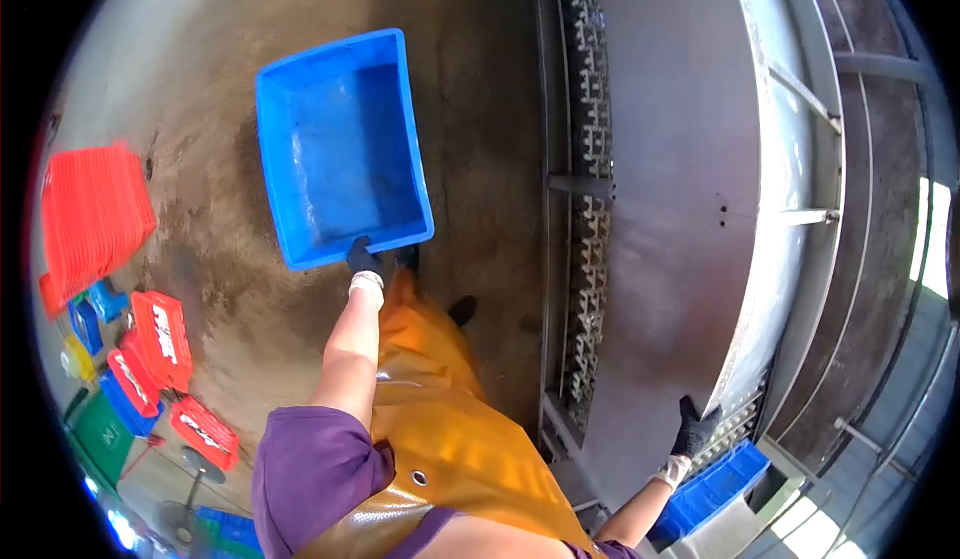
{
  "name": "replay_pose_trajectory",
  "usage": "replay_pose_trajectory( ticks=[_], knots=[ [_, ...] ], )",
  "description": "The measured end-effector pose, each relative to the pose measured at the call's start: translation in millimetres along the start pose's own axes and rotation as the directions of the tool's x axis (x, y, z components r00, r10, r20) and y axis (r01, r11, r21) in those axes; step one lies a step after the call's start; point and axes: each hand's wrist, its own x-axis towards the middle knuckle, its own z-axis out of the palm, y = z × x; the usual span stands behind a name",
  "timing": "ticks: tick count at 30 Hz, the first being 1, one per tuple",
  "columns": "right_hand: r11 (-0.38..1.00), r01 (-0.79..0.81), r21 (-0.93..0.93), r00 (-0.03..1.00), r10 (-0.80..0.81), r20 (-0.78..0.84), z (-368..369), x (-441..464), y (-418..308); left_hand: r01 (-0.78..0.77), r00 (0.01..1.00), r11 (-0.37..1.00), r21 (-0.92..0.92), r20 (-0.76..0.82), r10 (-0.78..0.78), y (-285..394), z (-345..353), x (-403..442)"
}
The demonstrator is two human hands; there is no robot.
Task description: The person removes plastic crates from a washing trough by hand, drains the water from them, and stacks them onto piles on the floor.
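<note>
A person's gloved left hand has its grip closed on the near rim of an empty blue tub above the brown floor, while the gloved right hand, fingers parted, is at a metal panel's edge.

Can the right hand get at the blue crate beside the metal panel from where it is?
Probably yes. The right hand looks empty at the edge of the metal panel, close to the blue crate, and nothing visible blocks the gap.
</note>
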Motion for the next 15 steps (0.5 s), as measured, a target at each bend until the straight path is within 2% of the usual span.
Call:
replay_pose_trajectory(
  ticks=[1, 3, 5, 7, 9, 10, 11, 13, 14, 15],
  knots=[
    [0.997, 0.002, -0.079, 1.000, -0.002, 0.001, -3, -2, -3, 0.013, 1.000, 1.000, 0.028, -0.006, -0.013, -2, 3, 6],
    [0.975, 0.089, -0.203, 0.995, -0.098, -0.035, -3, 0, 10, -0.060, 0.991, 0.976, -0.208, -0.126, 0.035, 16, 42, -16],
    [0.995, 0.052, -0.081, 0.996, -0.057, -0.062, 2, -4, 10, -0.116, 0.987, 0.976, -0.187, -0.135, 0.091, 19, 47, -1],
    [0.993, 0.109, -0.052, 0.991, -0.112, -0.066, 3, 6, 44, -0.156, 0.980, 0.984, -0.083, -0.139, 0.143, 23, 53, 12],
    [0.994, 0.107, -0.038, 0.994, -0.108, -0.036, 2, 1, 32, -0.134, 0.985, 0.990, -0.041, -0.114, 0.129, 35, 60, 23],
    [0.993, 0.113, -0.021, 0.994, -0.113, -0.007, 2, 0, 24, -0.116, 0.992, 0.992, -0.056, -0.045, 0.114, 41, 63, 29],
    [0.994, 0.104, -0.023, 0.994, -0.105, -0.013, 3, 0, 20, -0.096, 0.995, 0.993, -0.071, 0.027, 0.098, 45, 67, 37],
    [0.977, 0.144, -0.159, 0.986, -0.156, -0.061, 5, -3, 17, -0.063, 0.997, 0.996, -0.062, 0.043, 0.066, 50, 75, 41],
    [0.982, 0.133, -0.130, 0.988, -0.143, -0.066, 6, -5, 15, -0.015, 0.999, 0.997, -0.077, 0.037, 0.018, 57, 86, 28],
    [0.998, -0.038, -0.046, 0.999, 0.036, -0.036, 8, -12, -19, 0.039, 0.998, 0.995, -0.087, 0.042, -0.035, 62, 101, 16]
  ],
)
